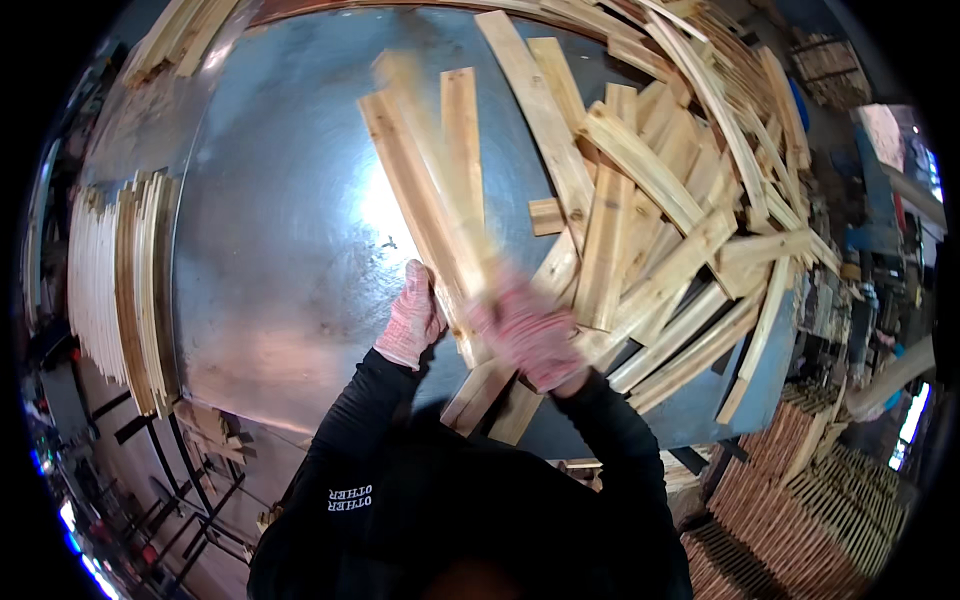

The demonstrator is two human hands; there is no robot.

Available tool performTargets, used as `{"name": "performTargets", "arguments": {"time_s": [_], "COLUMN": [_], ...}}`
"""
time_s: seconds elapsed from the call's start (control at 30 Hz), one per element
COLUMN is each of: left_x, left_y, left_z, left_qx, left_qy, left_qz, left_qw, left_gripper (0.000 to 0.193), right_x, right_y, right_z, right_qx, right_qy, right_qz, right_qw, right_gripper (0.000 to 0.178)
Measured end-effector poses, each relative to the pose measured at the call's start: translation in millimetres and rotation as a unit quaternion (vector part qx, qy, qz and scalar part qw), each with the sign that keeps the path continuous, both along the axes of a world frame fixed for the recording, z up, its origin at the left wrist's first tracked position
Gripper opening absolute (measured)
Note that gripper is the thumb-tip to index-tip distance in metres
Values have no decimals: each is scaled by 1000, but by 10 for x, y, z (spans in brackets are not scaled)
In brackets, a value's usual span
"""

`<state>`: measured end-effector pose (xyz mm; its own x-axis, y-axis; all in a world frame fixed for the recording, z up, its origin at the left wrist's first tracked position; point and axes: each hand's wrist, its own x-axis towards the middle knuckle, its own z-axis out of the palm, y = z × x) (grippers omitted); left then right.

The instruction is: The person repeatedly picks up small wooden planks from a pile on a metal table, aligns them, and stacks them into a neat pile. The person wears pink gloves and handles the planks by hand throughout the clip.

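Observation:
My left hand (pixel 411 318), in a pink-and-white knit glove, is closed on the near part of a flat wooden plank (pixel 413 170), with the thumb along its left edge. The plank slants up and away to the left above the metal table (pixel 270 240). My right hand (pixel 528 328), gloved the same way, is blurred by motion. It grips the near end of a second plank (pixel 432 135), which is smeared and crosses beside the first one. Just beyond, another plank (pixel 461 140) lies on the table. Two short plank ends (pixel 478 395) show below my hands.
A loose heap of planks (pixel 650 200) covers the table's right side. A neat row of thin strips (pixel 125 285) stands along the left edge. More boards (pixel 185 35) lie at the far left, and stacked slats (pixel 800 500) rise at the lower right.

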<state>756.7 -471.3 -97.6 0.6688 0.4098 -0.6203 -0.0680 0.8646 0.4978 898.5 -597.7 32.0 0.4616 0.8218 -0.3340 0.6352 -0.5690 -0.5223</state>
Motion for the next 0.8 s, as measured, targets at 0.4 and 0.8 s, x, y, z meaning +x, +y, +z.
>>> {"name": "performTargets", "arguments": {"time_s": [0.4,0.8], "left_x": [-424,-688], "left_y": [-128,-267], "left_z": [61,96], "left_qx": [39,105], "left_qy": [193,34], "left_qz": [-35,46], "left_qw": [980,993], "left_gripper": [47,56], "right_x": [2577,-233], "right_y": [-316,1676], "right_z": [-224,1117], "right_qx": [-109,182], "right_qy": [-228,54], "right_qz": [-181,-106], "right_qw": [951,976], "right_gripper": [97,75]}}
